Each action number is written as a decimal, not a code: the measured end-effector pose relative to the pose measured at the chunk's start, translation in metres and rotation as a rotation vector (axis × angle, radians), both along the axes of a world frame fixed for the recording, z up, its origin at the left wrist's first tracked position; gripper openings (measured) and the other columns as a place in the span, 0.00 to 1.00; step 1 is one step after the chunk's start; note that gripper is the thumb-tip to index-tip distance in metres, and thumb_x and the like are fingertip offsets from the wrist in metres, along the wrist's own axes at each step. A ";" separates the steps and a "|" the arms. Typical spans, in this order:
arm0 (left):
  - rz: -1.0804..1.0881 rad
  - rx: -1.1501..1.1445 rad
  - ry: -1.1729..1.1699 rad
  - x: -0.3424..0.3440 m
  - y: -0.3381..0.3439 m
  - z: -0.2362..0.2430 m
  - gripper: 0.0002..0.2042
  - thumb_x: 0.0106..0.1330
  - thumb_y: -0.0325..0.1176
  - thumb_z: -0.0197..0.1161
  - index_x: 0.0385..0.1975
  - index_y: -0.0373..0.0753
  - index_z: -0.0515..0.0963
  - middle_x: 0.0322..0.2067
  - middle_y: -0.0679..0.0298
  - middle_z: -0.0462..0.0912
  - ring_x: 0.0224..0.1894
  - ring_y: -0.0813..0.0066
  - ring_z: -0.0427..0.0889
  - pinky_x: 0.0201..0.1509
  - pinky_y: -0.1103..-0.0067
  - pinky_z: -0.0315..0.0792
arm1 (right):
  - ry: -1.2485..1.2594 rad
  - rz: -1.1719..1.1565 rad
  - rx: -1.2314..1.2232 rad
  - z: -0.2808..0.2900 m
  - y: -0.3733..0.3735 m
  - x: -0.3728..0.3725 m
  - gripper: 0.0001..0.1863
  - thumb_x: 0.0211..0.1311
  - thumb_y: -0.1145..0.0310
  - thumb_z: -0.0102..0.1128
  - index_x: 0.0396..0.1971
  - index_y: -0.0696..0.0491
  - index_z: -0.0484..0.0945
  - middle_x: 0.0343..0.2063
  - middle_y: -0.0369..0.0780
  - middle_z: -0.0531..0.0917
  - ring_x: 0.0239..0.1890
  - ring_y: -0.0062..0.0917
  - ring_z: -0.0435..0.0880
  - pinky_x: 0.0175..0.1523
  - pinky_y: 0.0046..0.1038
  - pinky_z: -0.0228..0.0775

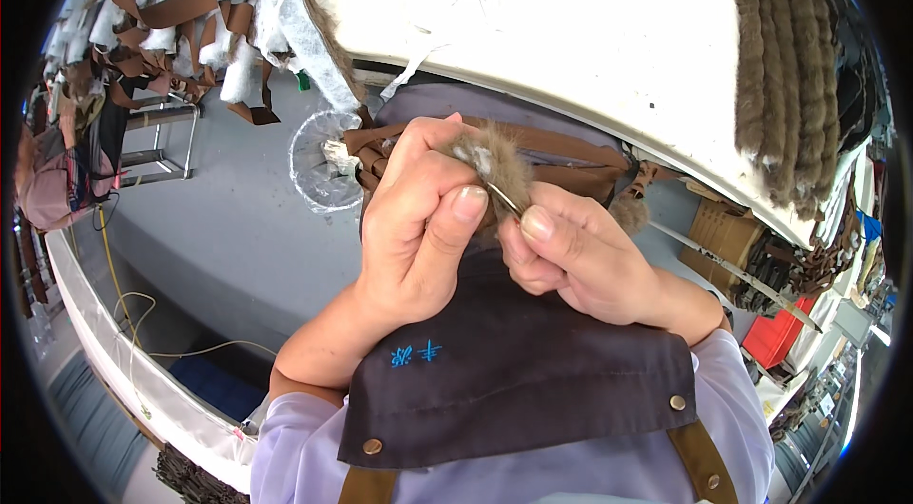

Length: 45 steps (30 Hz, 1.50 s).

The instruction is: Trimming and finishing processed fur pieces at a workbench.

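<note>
Both hands are up close to the chest here, right over the dark apron (533,361). The left hand (418,219) is curled tight around a small piece of brown fur (495,166), thumb pressed flat across the front, so the fur stays put and only its top edge pokes out above the fingers. The right hand (580,261) is closed in a pinch on a thin metal needle (504,198), thumb and forefinger squeezed at its lower end, with the tip angled up into the fur just beside the left thumbnail. Looks to me like holding it that close and that firmly is all about keeping the fur from twisting while the needle sits in it.

Around that: a white table (609,38) curves across the top, with a row of long brown fur strips (785,76) laid side by side at its right end, handy but well apart from the hands. A heap of white and brown scraps (181,19) hangs at upper left, and a clear plastic bag (319,162) sits near the left hand, over the grey floor (228,228).
</note>
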<state>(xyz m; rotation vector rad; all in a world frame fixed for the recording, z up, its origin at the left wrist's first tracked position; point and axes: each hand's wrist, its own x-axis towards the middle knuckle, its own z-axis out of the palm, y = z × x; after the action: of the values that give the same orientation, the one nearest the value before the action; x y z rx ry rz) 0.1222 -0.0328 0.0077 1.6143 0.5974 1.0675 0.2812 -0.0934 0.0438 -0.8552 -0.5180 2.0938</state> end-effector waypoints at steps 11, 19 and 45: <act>-0.082 -0.215 -0.019 -0.003 -0.001 -0.001 0.12 0.66 0.35 0.46 0.25 0.34 0.66 0.40 0.52 0.69 0.43 0.66 0.69 0.60 0.63 0.58 | 0.050 -0.012 0.150 -0.014 0.002 0.015 0.12 0.67 0.59 0.42 0.32 0.53 0.66 0.23 0.29 0.64 0.24 0.10 0.56 0.28 0.14 0.51; -0.118 -0.197 -0.113 -0.001 0.005 0.005 0.08 0.64 0.30 0.50 0.27 0.33 0.70 0.45 0.54 0.66 0.50 0.65 0.65 0.54 0.72 0.60 | -0.674 -0.088 0.732 -0.012 0.037 0.016 0.15 0.52 0.73 0.63 0.25 0.51 0.61 0.25 0.29 0.66 0.29 0.12 0.62 0.37 0.16 0.59; -0.206 -0.473 -0.110 -0.003 -0.004 0.001 0.20 0.67 0.44 0.46 0.35 0.29 0.70 0.45 0.47 0.69 0.50 0.60 0.69 0.62 0.65 0.55 | -0.488 -0.275 0.432 -0.012 0.007 0.017 0.13 0.58 0.61 0.55 0.30 0.54 0.64 0.23 0.30 0.65 0.24 0.10 0.56 0.29 0.14 0.51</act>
<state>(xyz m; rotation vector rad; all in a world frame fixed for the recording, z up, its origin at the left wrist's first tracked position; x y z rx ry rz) 0.1192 -0.0372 0.0086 1.1684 0.5476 0.7845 0.2979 -0.0863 0.0320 -1.1030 -1.0049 1.4412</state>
